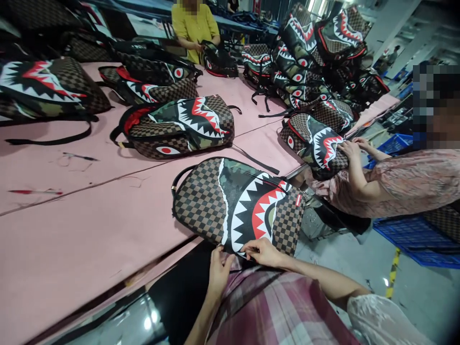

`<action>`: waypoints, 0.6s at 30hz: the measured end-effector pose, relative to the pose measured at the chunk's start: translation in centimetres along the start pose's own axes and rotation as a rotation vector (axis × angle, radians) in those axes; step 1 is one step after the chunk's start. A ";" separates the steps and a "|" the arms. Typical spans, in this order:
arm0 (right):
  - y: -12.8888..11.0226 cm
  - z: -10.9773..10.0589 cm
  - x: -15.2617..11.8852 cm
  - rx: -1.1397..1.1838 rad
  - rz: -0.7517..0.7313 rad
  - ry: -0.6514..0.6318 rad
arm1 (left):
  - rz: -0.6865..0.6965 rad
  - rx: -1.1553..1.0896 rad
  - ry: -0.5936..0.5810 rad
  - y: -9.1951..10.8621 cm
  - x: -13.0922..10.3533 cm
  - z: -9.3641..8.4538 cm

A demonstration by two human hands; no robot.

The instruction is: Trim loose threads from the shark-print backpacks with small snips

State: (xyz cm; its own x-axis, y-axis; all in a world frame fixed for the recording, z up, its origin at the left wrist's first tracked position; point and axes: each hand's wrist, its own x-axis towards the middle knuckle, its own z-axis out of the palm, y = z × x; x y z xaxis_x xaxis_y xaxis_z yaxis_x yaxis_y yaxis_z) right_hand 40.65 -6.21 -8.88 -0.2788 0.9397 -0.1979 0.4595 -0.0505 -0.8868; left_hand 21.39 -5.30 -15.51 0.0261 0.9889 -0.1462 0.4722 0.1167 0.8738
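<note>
A checkered backpack (pixel 201 201) with a camouflage patch and a printed shark mouth lies on its back in front of me, partly past the table's near edge. My left hand (pixel 218 270) has its fingers closed at the bag's near side edge. Just to the right, my right hand (pixel 265 251) pinches the same edge beside the white teeth. Whatever small part lies between the fingertips is too hidden to make out. A black top handle (pixel 181 176) sticks out at the bag's left end.
Another shark-mouth backpack (pixel 158 134) lies open behind mine on the pink tabletop (pixel 89 249). Several more form a pile (pixel 302 62) at the back right. A co-worker (pixel 398 182) at right handles one; another person in yellow (pixel 194 26) stands behind. Pens (pixel 36 192) lie left.
</note>
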 end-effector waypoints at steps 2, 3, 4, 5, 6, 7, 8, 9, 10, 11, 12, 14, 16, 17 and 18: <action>0.3 0.1 0.0 -0.002 -0.016 0.003 | 0.040 0.085 -0.071 0.0 -0.3 0.6; 0.3 0.2 -0.1 0.003 -0.019 0.005 | 0.050 0.123 -0.106 0.1 0.0 0.4; 0.3 0.1 -0.1 0.013 -0.021 0.007 | 0.061 0.142 -0.145 0.4 0.4 0.0; 0.1 0.1 -0.1 0.030 -0.019 0.007 | 0.075 0.143 -0.179 0.7 0.8 -0.6; -0.3 -0.1 0.0 0.058 -0.016 0.004 | 0.085 0.132 -0.200 1.2 1.3 -1.3; -1.0 -0.2 0.0 0.099 -0.013 0.002 | 0.094 0.122 -0.209 1.9 1.6 -2.2; -1.9 -0.5 0.2 0.152 -0.012 0.003 | 0.104 0.115 -0.205 2.8 2.0 -3.2; -3.1 -0.8 0.3 0.210 -0.016 0.005 | 0.117 0.113 -0.197 4.0 2.4 -4.4; -4.5 -1.1 0.5 0.270 -0.028 0.007 | 0.136 0.124 -0.182 5.6 2.8 -5.9; -6.1 -1.5 0.6 0.328 -0.055 0.014 | 0.176 0.136 -0.162 7.6 3.2 -7.6; -7.8 -2.0 0.7 0.371 -0.094 0.016 | 0.229 0.158 -0.143 9.9 3.6 -9.4; -11.1 -3.0 0.6 0.418 -0.232 0.012 | 0.382 0.236 -0.020 15.5 4.1 -13.1; -13.8 -4.1 0.2 0.413 -0.396 0.029 | 0.604 0.335 0.094 20.9 4.1 -15.8; -14.7 -4.7 0.1 0.407 -0.465 0.083 | 0.695 0.393 0.114 23.1 3.9 -16.4; -15.4 -5.3 0.0 0.400 -0.521 0.166 | 0.766 0.450 0.120 24.8 3.6 -16.3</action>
State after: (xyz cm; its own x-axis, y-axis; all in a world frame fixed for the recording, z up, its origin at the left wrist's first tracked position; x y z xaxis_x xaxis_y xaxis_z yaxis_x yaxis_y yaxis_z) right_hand 38.02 -3.68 6.98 -0.2314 0.9130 0.3360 -0.0564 0.3322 -0.9415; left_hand 18.80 2.68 13.17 0.3957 0.7866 0.4740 0.6646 -0.6015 0.4433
